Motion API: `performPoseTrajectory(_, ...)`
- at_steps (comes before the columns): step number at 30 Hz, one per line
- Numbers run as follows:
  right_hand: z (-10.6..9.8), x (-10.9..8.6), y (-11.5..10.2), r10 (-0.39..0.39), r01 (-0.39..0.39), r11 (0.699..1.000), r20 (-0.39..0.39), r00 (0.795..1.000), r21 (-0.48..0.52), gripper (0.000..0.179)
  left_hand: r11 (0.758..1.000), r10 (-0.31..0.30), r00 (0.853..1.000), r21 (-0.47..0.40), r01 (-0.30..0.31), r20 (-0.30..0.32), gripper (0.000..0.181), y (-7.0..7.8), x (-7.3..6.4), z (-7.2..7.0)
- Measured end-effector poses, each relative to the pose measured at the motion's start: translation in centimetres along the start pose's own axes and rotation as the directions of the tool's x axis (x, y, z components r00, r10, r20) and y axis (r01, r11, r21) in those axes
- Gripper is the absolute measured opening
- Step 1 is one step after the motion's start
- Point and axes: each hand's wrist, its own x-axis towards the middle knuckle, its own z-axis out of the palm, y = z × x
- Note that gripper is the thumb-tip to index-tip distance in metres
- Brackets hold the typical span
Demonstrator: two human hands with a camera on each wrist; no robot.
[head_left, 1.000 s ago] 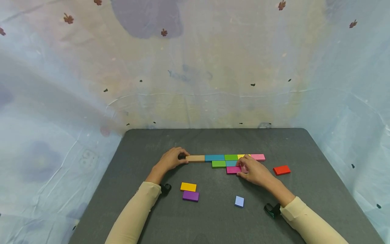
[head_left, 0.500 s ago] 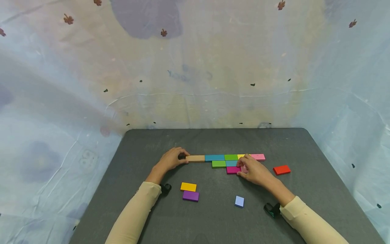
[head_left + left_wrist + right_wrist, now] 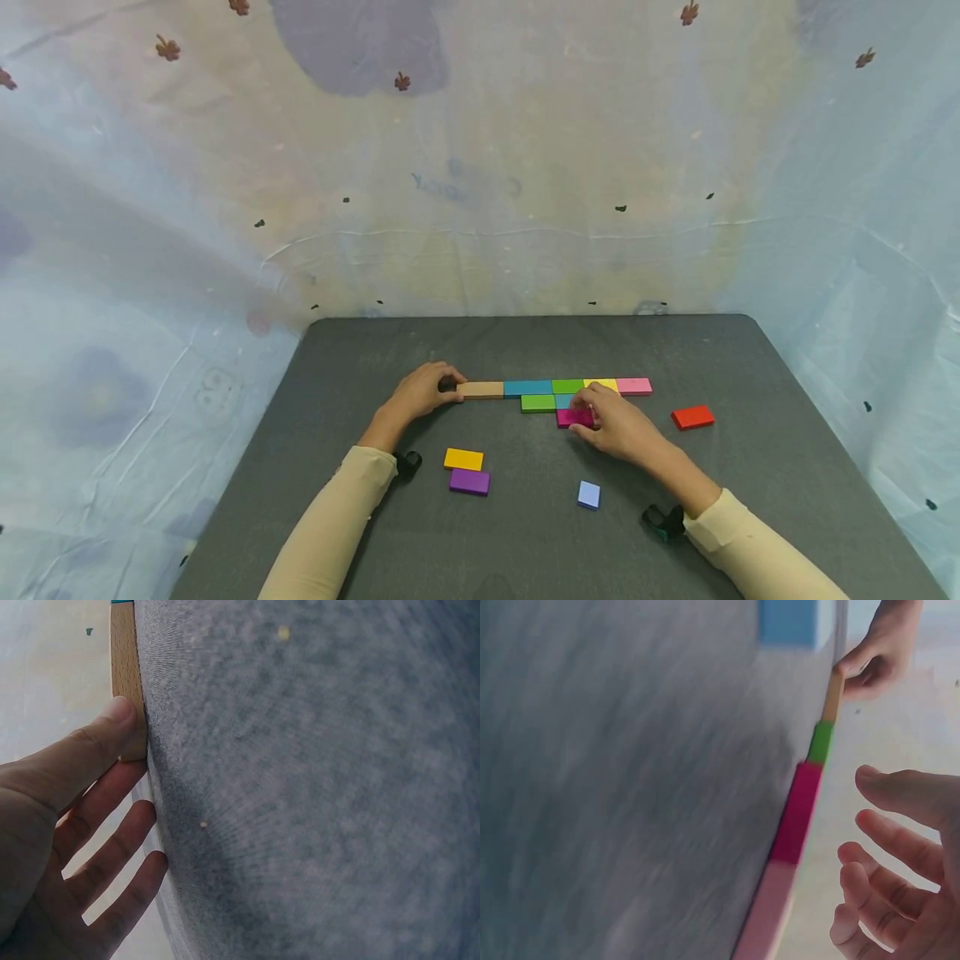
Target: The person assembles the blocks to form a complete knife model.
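Observation:
Thin coloured blocks lie in stepped rows on the table. My left hand (image 3: 422, 390) pinches the left end of the tan wooden block (image 3: 482, 390), thumb (image 3: 120, 716) on its near side. My right hand (image 3: 618, 423) is over the right part of the rows, by the magenta block (image 3: 572, 418). In the right wrist view its loosely bent fingers (image 3: 889, 832) hold nothing. A pale pink block (image 3: 765, 911) touches the magenta one; the right hand hides it in the head view. Green (image 3: 537, 404) and blue (image 3: 527, 388) blocks adjoin the tan one's row.
Loose on the dark table (image 3: 360, 542) lie an orange-yellow block (image 3: 463, 459), a purple block (image 3: 469, 482), a light blue block (image 3: 588, 495) and a red block (image 3: 693, 417). A patterned sheet (image 3: 480, 267) hangs behind the table.
My right hand has moved slightly left, off the pale pink block and over the magenta one, uncovering more of the yellow block. The left hand stays where it was.

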Motion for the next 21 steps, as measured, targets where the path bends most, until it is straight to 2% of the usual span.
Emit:
performPoseTrajectory(5, 0.7, -0.2, -2.1, -0.088, 0.089, 0.996, -0.023, 0.996, 0.026, 0.031, 1.000, 0.003, 1.000, -0.001, -0.003, -0.010, 0.032, -0.2, 0.1, 0.1)
performPoseTrajectory(9, 1.6, -0.5, -4.0, -0.139, 0.140, 0.988, -0.008, 0.990, 0.062, 0.033, 1.000, 0.002, 1.000, -0.005, -0.002, -0.013, 0.032, -0.1, 0.0, 0.1)
performPoseTrajectory(15, 3.1, -0.7, -6.4, -0.170, 0.167, 0.979, 0.018, 0.985, 0.118, 0.034, 1.000, -0.008, 1.000, -0.001, 0.008, -0.007, 0.032, -0.2, 0.0, 0.1)
performPoseTrajectory(21, 4.5, -0.3, -8.0, -0.148, 0.135, 0.979, 0.078, 0.986, 0.154, 0.036, 1.000, -0.001, 1.000, 0.002, 0.001, -0.013, 0.033, -0.2, 0.0, 0.1)
